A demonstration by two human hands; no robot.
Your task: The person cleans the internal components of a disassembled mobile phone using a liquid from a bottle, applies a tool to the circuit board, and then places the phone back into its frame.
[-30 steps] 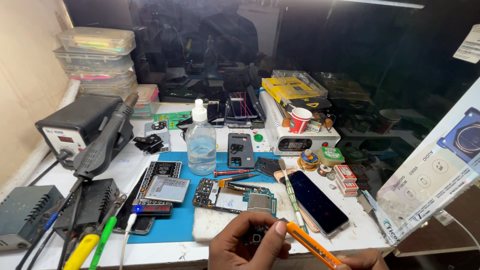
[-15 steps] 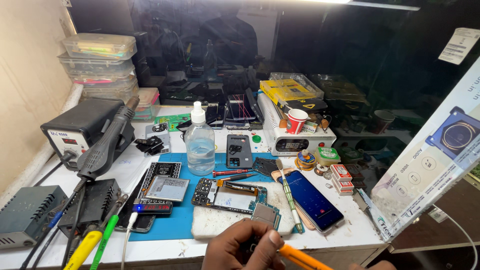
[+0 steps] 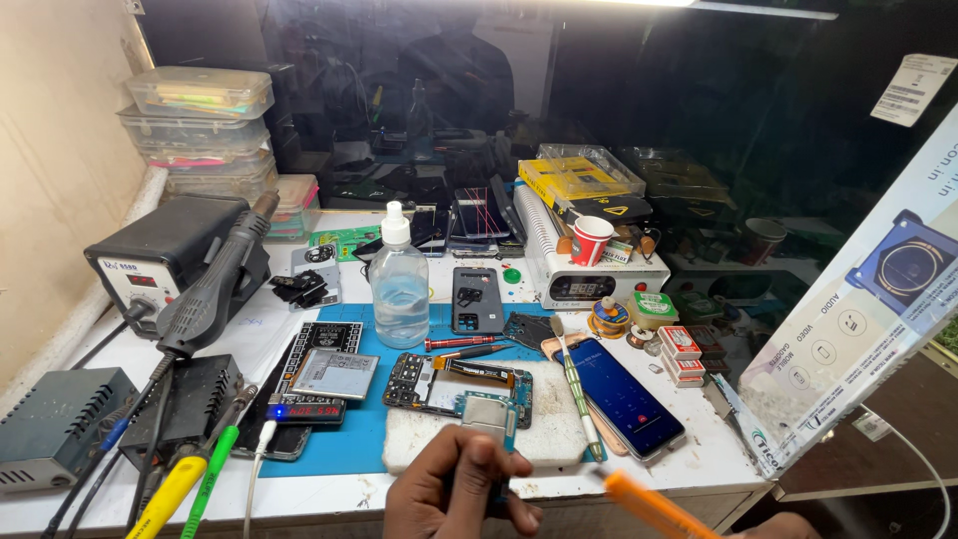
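At the bottom edge my left hand [image 3: 454, 489] pinches a small circuit board part [image 3: 489, 417] over a white pad [image 3: 544, 424] on the bench. An opened phone frame [image 3: 454, 379] with its board exposed lies just beyond it. My right hand [image 3: 788, 526] is only a sliver at the bottom right and holds an orange-handled tool [image 3: 649, 504] that points toward the left hand. A phone with a lit blue screen [image 3: 624, 394] lies right of the pad, with a green-and-white brush [image 3: 577, 387] beside it.
A clear liquid bottle [image 3: 399, 284] stands on the blue mat [image 3: 349, 439]. A hot-air station with its handpiece [image 3: 215, 274] and cables fill the left. A heating plate unit [image 3: 594, 279] with a red cup, stacked plastic boxes [image 3: 200, 125] and a tilted card [image 3: 868, 309] crowd the rest.
The view has tilted up and shifted slightly, so both hands sit lower in the picture. The orange tool has dropped toward the bottom right, and the right hand is nearly out of view.
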